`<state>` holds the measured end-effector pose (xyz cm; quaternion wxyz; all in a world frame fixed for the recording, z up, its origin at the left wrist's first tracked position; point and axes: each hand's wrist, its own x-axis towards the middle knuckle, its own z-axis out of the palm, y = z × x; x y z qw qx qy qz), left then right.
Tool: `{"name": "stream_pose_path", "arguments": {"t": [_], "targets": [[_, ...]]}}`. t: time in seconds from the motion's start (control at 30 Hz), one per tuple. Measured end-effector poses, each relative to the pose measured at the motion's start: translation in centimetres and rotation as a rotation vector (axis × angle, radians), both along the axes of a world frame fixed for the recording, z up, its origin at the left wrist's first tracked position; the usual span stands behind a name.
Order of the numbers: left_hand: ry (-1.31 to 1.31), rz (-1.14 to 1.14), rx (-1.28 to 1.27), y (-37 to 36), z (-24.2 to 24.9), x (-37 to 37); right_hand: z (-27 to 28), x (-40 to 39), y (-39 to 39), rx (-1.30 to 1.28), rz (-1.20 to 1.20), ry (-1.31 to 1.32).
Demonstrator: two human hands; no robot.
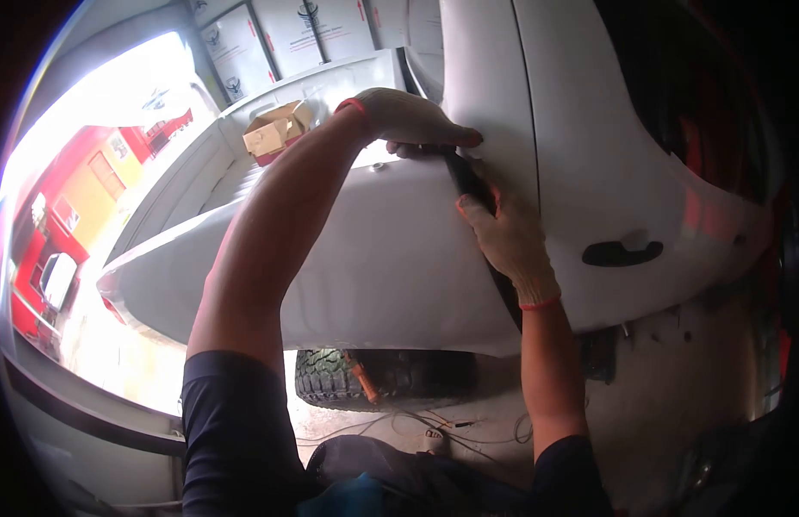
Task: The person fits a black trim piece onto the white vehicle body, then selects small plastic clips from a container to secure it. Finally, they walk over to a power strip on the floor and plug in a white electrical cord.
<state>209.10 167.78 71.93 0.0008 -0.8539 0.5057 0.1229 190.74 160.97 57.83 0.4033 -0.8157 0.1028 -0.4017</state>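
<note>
My left hand (412,119), in a pale knit glove with a red cuff, is at the front top corner of the pickup's white cargo bed (365,250). Its thumb points right toward the cab while the other fingers curl under, around something I cannot make out. Just below and to the right, my gloved right hand (516,246) closes on a dark strip (468,177) that runs along the gap between bed and cab. The strip's upper end meets the left hand's fingers. To the right is the white cab (589,164) with a black door handle (621,252).
An opened cardboard box (277,129) sits in the bed. Below the side panel are a knobbly tyre (322,375) and an orange-handled tool (363,379) hanging by it. Cables (408,418) lie across the floor near my foot (435,441). Printed panels (287,39) line the back.
</note>
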Motion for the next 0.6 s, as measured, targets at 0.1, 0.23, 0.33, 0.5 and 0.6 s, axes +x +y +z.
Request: {"name": "stream_pose_path", "arguments": {"t": [0.1,0.23,0.33,0.5,0.6], "targets": [[0.017,0.009,-0.013,0.4,0.3,0.2,0.0,0.1,-0.2,0.04,0.044,-0.025],[0.126,0.023,-0.085,1.0,-0.1,1.7,0.3,0.1,-0.3,0.191,0.083,0.094],[0.268,-0.023,-0.095,1.1,0.1,2.3,-0.6,0.8,-1.1,0.082,0.075,-0.004],[0.414,-0.112,0.049,0.6,1.2,2.9,0.0,0.4,-1.2,0.004,0.067,0.006],[0.486,-0.137,0.05,-0.2,0.8,3.7,-0.1,0.5,-1.4,-0.027,0.06,-0.011]]}}
